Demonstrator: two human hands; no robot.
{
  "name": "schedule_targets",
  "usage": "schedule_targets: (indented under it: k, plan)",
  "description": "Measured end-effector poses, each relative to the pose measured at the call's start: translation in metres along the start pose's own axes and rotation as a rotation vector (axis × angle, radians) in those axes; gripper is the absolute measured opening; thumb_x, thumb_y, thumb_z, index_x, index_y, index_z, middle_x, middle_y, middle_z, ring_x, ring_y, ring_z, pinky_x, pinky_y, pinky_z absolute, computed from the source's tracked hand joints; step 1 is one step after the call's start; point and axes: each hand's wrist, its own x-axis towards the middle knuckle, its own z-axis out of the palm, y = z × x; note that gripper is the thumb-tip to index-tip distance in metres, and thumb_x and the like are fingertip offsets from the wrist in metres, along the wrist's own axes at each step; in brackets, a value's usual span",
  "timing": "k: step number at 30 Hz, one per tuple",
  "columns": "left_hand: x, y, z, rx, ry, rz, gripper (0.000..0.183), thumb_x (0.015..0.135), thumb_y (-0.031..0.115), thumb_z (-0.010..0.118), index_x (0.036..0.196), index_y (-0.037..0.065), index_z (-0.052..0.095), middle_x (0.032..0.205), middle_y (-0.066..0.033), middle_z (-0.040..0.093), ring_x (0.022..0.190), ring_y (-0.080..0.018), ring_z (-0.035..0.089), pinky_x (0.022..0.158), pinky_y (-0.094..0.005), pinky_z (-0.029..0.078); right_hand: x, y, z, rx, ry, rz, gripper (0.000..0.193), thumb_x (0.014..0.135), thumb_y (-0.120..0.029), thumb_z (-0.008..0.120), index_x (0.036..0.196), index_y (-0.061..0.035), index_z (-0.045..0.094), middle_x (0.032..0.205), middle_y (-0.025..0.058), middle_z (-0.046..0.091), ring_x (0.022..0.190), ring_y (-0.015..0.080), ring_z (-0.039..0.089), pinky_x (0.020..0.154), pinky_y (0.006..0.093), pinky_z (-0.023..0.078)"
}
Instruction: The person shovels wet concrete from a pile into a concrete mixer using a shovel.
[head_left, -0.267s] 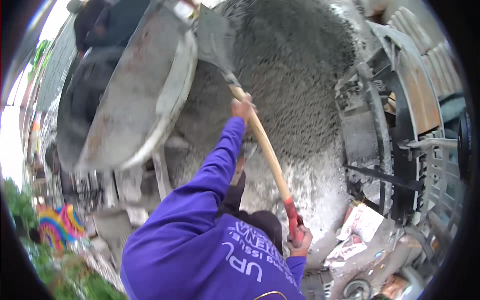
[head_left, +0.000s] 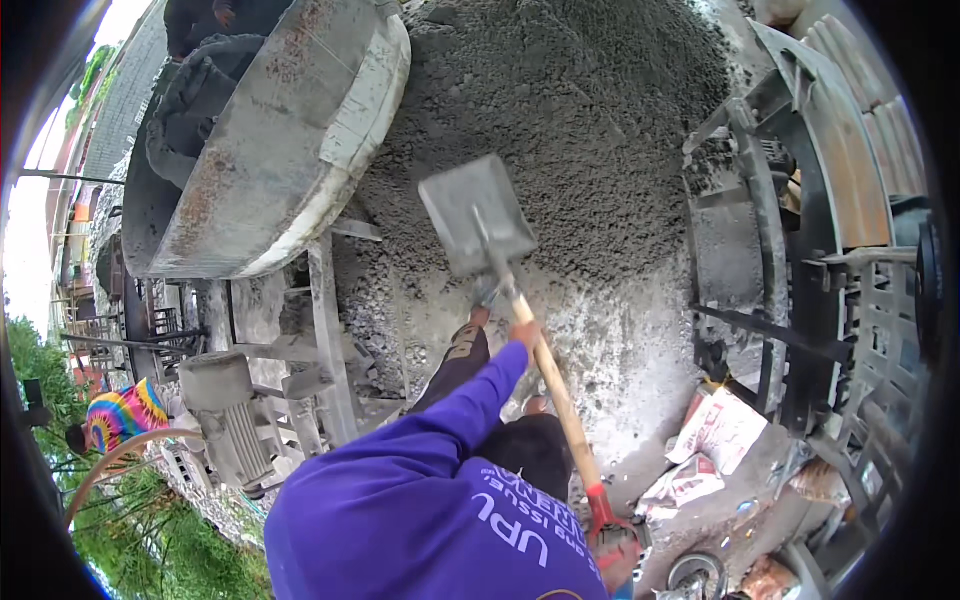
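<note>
A shovel with a square metal blade (head_left: 478, 212), a wooden shaft (head_left: 560, 400) and a red handle reaches across the middle of the view. My left hand (head_left: 524, 335) is wrapped round the shaft, just behind the blade. Lower right, my right hand (head_left: 616, 560) grips the red handle end. The blade looks bare and lies over the near part of a pile of damp dark grey gritty mix (head_left: 570, 130); whether it touches the pile I cannot tell. At the upper left stands a large round metal pan (head_left: 270, 150) with dark grey mix (head_left: 200, 105) inside.
Another person's hand (head_left: 224, 13) shows beyond the pan. A motor (head_left: 225, 415) and metal frame stand below it. To the right are a metal machine frame (head_left: 765, 270), rusty sheet (head_left: 840, 190) and crumpled white-and-red sacks (head_left: 715, 430). A tie-dye cloth (head_left: 125, 412) shows far left.
The shovel has swung back from beside the pan toward my body, its blade now lower and over the pile. Both my hands have come down with it, still gripping.
</note>
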Motion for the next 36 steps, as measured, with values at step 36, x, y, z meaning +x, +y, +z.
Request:
schedule_targets:
  k: [36]
  plan:
    - [0.188,0.125,-0.148,0.088,0.025,-0.185,0.058,0.087,0.054,0.055,0.117,0.005,0.049,0.084,-0.0101,0.060,0.073,-0.0222,0.061,0.061,-0.0366,0.051,0.159,0.074,0.427,-0.288,-0.468,-0.543,0.018,0.076,-0.011,0.063,0.087,-0.0010,0.054,0.068,0.0046,0.056,0.057,0.0122,0.054,0.050,0.0255,0.045]
